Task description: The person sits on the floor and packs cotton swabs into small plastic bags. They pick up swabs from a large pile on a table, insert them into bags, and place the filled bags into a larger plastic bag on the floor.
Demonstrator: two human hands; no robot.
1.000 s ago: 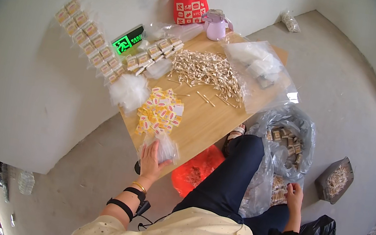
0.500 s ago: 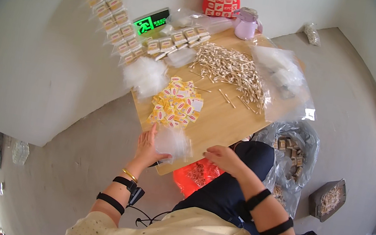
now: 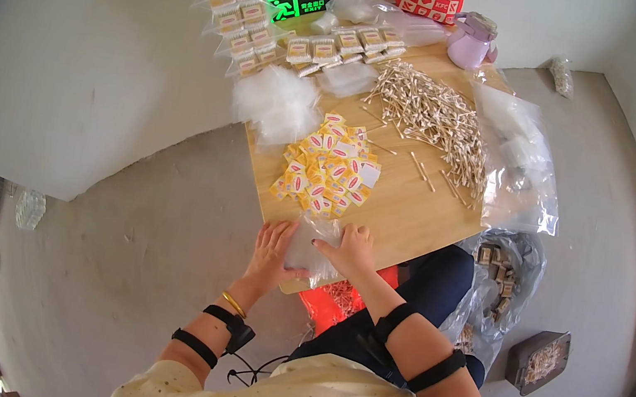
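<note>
Both hands [image 3: 270, 256] on clear plastic bags [image 3: 303, 255] near yellow-and-white cards [image 3: 329, 171]

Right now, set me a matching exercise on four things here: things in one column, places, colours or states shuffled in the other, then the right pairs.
Things:
1. Clear plastic stack
2. Small cards
3. Jug
4. Running-figure sign

Places, colours or states:
A. Lilac
B. Lit up green
C. Between the left hand and the right hand
D. Heaped, yellow and white

Pairs: 1-C, 2-D, 3-A, 4-B
</note>
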